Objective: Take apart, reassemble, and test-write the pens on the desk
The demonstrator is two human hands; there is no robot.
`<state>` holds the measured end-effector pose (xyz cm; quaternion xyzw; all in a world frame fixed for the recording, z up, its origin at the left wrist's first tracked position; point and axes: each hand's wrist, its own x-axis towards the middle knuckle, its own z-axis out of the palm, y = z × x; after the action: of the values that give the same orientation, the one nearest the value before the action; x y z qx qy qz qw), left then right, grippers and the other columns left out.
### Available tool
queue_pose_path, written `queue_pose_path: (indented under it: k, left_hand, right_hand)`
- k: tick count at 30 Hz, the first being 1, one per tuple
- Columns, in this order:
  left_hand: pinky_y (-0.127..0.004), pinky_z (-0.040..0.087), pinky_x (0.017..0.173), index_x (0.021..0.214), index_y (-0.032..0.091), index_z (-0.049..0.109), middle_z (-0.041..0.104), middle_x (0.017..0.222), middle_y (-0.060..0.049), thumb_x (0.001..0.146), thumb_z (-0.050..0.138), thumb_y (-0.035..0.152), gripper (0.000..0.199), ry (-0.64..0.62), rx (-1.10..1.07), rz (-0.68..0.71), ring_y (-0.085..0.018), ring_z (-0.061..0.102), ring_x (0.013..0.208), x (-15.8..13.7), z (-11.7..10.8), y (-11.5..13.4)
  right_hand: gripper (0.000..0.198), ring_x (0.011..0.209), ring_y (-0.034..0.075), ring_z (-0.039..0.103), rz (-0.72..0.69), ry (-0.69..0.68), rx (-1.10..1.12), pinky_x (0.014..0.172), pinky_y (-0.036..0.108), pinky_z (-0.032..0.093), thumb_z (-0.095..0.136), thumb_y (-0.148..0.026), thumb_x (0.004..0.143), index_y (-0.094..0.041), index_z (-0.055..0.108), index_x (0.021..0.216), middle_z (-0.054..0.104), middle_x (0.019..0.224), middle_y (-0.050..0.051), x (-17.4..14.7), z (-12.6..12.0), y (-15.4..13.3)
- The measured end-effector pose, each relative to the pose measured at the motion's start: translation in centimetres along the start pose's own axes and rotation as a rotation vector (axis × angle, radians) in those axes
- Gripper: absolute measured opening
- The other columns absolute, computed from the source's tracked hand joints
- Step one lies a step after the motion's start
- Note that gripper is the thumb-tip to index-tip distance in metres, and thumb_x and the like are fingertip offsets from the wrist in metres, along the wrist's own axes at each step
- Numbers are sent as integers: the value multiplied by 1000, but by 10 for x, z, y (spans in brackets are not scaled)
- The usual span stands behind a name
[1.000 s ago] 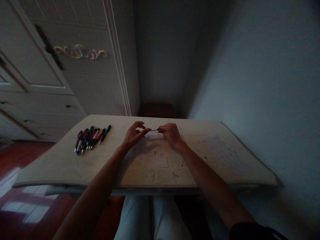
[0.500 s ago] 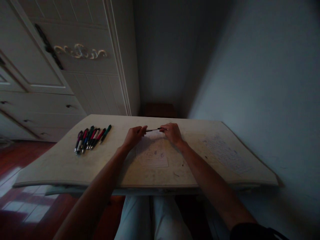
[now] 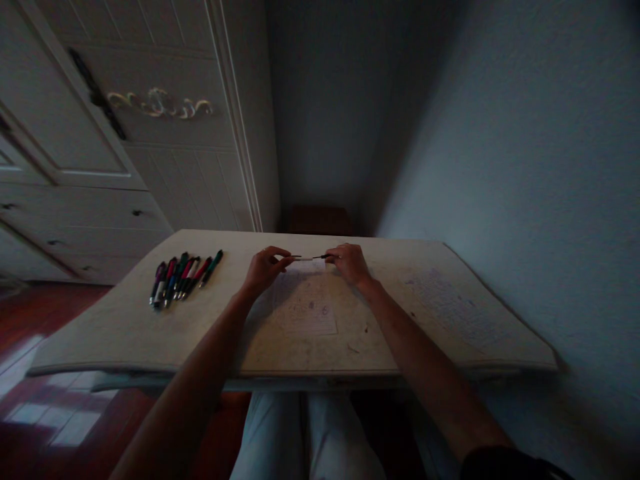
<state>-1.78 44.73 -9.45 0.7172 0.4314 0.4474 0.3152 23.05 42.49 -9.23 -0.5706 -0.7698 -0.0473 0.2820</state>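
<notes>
Above the far end of a written sheet [image 3: 306, 317], my left hand [image 3: 265, 270] and my right hand [image 3: 351, 263] face each other. Between them runs a slim pen [image 3: 303, 259], held level, with a pale middle and dark ends. My left thumb and fingers pinch its left end, where a thin dark bit sticks out. My right fingertips are closed on the dark right end. Whether it is one piece or two parts meeting, I cannot tell. It is small and dim.
Several pens [image 3: 183, 277] in mixed colours lie bunched on the left of the pale table [image 3: 210, 340]. Handwriting [image 3: 445, 303] covers the table's right part. A white cabinet [image 3: 195, 180] stands at the left, a wall [image 3: 525, 167] at the right. Small dark specks dot the tabletop.
My left fingers have loosened from a fist-like grip into a fingertip pinch, baring more of the pen's left part. My right hand has shifted slightly right.
</notes>
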Motion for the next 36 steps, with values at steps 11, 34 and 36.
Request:
queue_pose_path:
  k: [11, 34, 36]
  left_hand:
    - [-23, 47, 50, 84, 18, 73, 68, 63, -3, 70, 72, 37, 23, -9, -50, 22, -16, 64, 57, 2, -3, -7]
    - [-30, 54, 71, 84, 19, 75, 76, 86, -5, 77, 68, 27, 13, 15, 199, 88, -19, 67, 73, 1, -5, -11]
    - [-31, 54, 71, 86, 20, 75, 76, 86, -5, 78, 67, 29, 15, -6, 218, 82, -19, 67, 73, 2, -5, -14]
  right_hand:
    - [11, 84, 21, 69, -15, -69, 40, 81, 32, 44, 80, -21, 76, -27, 81, 85, 78, 84, 4, 1, -7, 24]
    - [15, 85, 23, 67, -54, -112, -16, 79, 34, 40, 82, -19, 72, -27, 81, 84, 78, 82, 4, 1, -11, 28]
    - [15, 84, 22, 66, -58, -101, 16, 79, 34, 41, 81, -18, 72, -28, 81, 82, 77, 81, 3, 1, -11, 29]
